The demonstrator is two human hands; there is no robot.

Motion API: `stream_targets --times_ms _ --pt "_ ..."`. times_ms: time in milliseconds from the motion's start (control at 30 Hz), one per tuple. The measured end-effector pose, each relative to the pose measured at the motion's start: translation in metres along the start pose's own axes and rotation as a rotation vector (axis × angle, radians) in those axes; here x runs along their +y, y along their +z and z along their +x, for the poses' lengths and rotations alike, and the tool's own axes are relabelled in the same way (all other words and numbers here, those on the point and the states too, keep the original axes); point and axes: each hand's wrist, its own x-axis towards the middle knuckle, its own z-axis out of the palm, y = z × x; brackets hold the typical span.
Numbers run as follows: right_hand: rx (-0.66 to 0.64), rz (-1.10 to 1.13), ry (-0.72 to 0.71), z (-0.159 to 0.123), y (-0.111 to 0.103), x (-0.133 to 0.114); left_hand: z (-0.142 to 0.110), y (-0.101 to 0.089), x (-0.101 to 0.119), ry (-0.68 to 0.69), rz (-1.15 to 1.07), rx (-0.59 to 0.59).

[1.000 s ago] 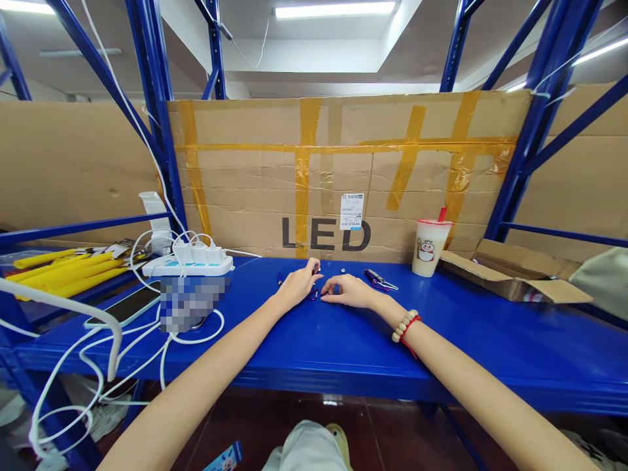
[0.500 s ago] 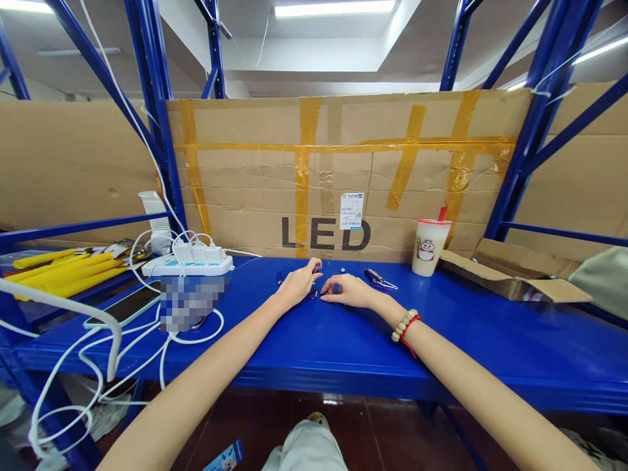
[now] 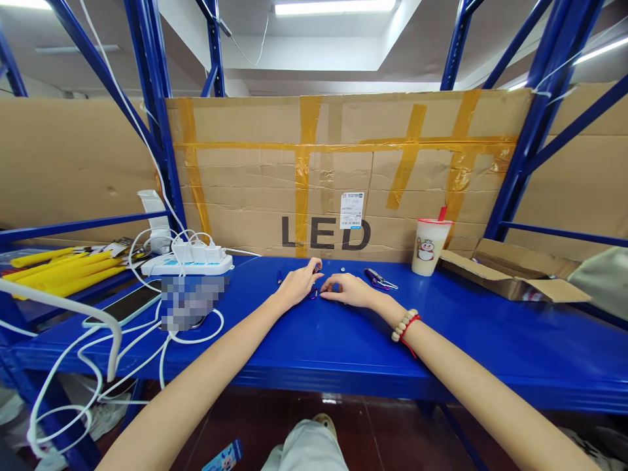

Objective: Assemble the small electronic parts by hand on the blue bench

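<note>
Both my hands rest on the blue shelf top (image 3: 343, 340), close together near the middle. My left hand (image 3: 297, 284) has its fingers curled and pinches a small dark part with a metal tip at about the thumb. My right hand (image 3: 349, 290) lies palm down, fingers bent, fingertips touching the shelf beside a small purple piece (image 3: 313, 294) that lies between the two hands. A small silver bit (image 3: 343, 269) lies just behind my right hand. A purple tool with a metal clip (image 3: 377, 279) lies to its right. A bead bracelet with red cord (image 3: 405, 325) is on my right wrist.
A white power strip (image 3: 189, 263) with chargers and loose white cables sits at left, with a phone (image 3: 122, 306) in front. Yellow tubes (image 3: 59, 271) lie far left. A drink cup (image 3: 430, 246) and an open cardboard box (image 3: 515, 275) stand at right. Taped cardboard marked LED backs the shelf.
Almost nothing has moved; my right hand's fingertips have crept slightly left toward my left hand. The view has shifted a touch.
</note>
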Motion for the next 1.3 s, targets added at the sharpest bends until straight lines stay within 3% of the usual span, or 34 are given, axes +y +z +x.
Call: stream_targets --times_ms 1300 --pt "0.002 -0.029 -0.031 0.0005 0.0013 0.0038 0.0005 0.0019 -0.0022 0.0 0.003 0.015"
